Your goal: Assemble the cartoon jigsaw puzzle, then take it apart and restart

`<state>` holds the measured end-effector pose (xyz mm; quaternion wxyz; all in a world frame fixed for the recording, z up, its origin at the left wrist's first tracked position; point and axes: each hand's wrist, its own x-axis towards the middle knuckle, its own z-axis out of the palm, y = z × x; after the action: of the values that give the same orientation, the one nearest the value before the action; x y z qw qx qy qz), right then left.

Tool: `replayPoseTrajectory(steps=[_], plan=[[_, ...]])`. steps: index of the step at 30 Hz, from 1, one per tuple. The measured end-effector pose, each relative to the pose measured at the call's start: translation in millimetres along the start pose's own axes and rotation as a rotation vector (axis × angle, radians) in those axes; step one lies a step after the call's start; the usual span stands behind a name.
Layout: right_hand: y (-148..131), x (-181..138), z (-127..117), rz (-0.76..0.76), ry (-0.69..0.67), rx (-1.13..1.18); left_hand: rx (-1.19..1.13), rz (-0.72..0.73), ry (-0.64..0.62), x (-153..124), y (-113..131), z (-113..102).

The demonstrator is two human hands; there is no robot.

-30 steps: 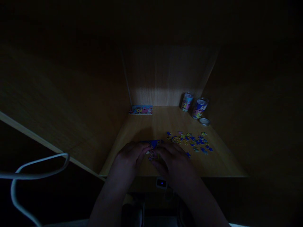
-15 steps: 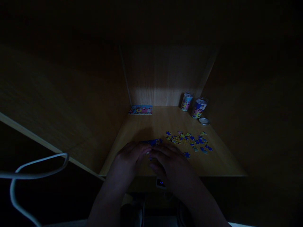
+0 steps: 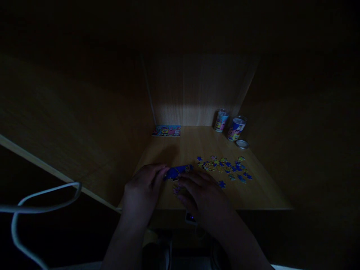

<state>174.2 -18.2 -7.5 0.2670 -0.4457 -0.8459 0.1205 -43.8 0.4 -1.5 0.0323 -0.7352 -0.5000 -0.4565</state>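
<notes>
On the wooden desk (image 3: 180,150), left hand (image 3: 144,187) grasps a blue jigsaw section (image 3: 177,172); right hand (image 3: 201,197) curls over loose pieces (image 3: 177,190), grip unclear.

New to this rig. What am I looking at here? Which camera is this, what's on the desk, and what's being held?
There's no machine here: these are a person's two bare hands, seen from one head-worn camera looking forward and down. On the light wooden desk lie scattered blue and yellow jigsaw pieces, a small colourful cartoon picture card, a cartoon-printed cylindrical canister, a second canister and a round silver lid. The left hand touches a joined blue strip of jigsaw pieces, with the right hand just beside it. The dim light hides whether either hand grips it.
</notes>
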Motion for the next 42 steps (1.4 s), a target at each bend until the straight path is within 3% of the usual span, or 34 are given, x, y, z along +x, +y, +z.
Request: replayPoseTrajectory(steps=[8, 16, 25, 28, 32, 35, 38, 42], plan=[[-3.1, -1.1, 1.8, -0.019, 0.048, -0.01, 0.001, -0.098, 0.011, -1.9, -1.5, 1.6], [-6.4, -0.6, 4.2, -0.181, -0.06, -0.008, -0.012, -0.154, -0.013, -1.5, -3.2, 1.7], [-4.9, -0.3, 18.7, -0.294, 0.087, -0.008, -0.014, -0.21, -0.026, 0.7, -0.7, 1.9], [-0.6, -4.5, 7.2, -0.207, 0.2, -0.003, -0.016, -0.212, -0.019, 0.6, -0.2, 1.9], [23.3, -15.9, -24.1, 0.081, 0.3, -0.113, -0.033, -0.214, -0.012, 0.6, -0.3, 2.4], [49.1, -29.0, -46.5, 0.299, 0.275, -0.26, -0.061, -0.206, -0.005, 0.6, -0.3, 3.4], [69.0, -39.9, -58.3, 0.451, 0.166, -0.315, -0.11, -0.223, -0.002, 0.7, 3.1, 4.8], [71.5, -40.0, -58.8, 0.408, 0.109, -0.293, -0.228, -0.336, -0.008, -0.9, 16.9, 11.0]])
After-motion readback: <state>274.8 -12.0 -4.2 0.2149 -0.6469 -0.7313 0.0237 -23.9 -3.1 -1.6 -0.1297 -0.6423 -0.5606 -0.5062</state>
